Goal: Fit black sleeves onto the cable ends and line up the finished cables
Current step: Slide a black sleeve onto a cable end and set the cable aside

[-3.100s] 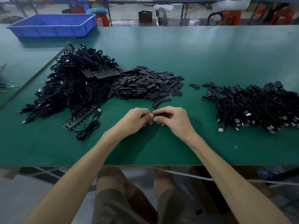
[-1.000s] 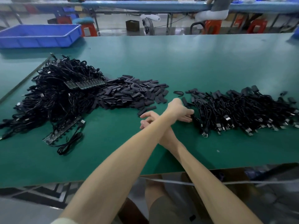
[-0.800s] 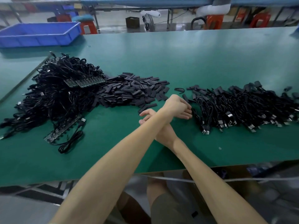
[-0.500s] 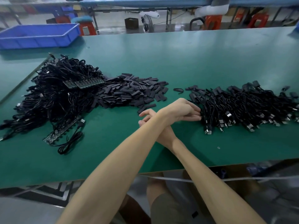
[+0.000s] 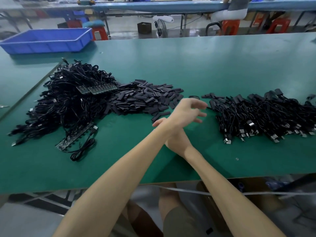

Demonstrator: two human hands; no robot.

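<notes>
A big tangled heap of black cables (image 5: 68, 106) lies at the left of the green table. Beside it is a pile of flat black sleeves (image 5: 143, 100). At the right, sleeved cables (image 5: 263, 115) lie in a row with their USB plugs toward me. My arms are crossed. My left hand (image 5: 186, 112) hovers just left of that row, fingers spread and holding nothing. My right hand (image 5: 177, 141) lies under my left wrist, mostly hidden, with a fingertip stretched out near the loose sleeves at the pile's near edge.
A blue bin (image 5: 47, 40) stands at the far left. A strip of circuit boards (image 5: 75, 134) and one loose coiled cable (image 5: 83, 147) lie in front of the heap. The table's front edge (image 5: 102, 187) is close below my arms. A person (image 5: 229, 12) sits at the far bench.
My left hand rested on the left end of the sleeved cable row; now it has lifted off and pulled back left with fingers spread. My right hand has stayed under it.
</notes>
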